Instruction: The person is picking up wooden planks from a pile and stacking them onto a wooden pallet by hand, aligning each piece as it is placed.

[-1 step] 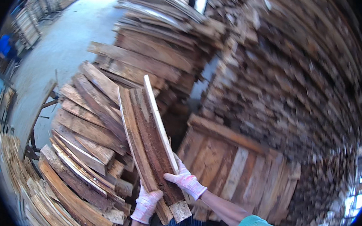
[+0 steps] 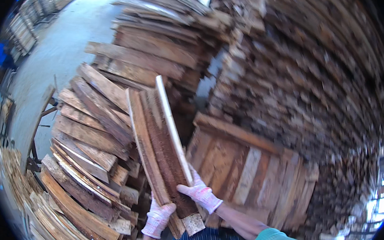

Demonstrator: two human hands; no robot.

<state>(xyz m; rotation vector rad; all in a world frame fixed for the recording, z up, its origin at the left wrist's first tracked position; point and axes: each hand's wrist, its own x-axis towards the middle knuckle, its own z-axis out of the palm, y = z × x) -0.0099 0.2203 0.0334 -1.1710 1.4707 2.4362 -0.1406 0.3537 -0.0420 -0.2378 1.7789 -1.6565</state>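
Observation:
A small bundle of long rough wooden boards [image 2: 159,158] is held up in front of me, slanting away to the upper left. Bark-brown wood shows along its middle, and a pale sawn edge runs down its right side. My left hand [image 2: 159,217], in a whitish knitted glove, grips the left edge near the close end, thumb on top. Gloved the same way, my right hand [image 2: 201,193] clasps the right side a little farther up, its thumb over the brown face. The fingers beneath the boards are hidden.
Loose boards [image 2: 92,134] lie heaped at my left, with another board stack [image 2: 157,44] beyond. To the right, a low stack of planks [image 2: 246,175] sits before a tall wall of piled wood [image 2: 304,84]. A concrete floor [image 2: 57,44] stretches along the far left, where a blue-clad person [image 2: 1,55] is.
The boards stay in both hands and have shifted very slightly to the right. The surroundings have slid a little left in the picture.

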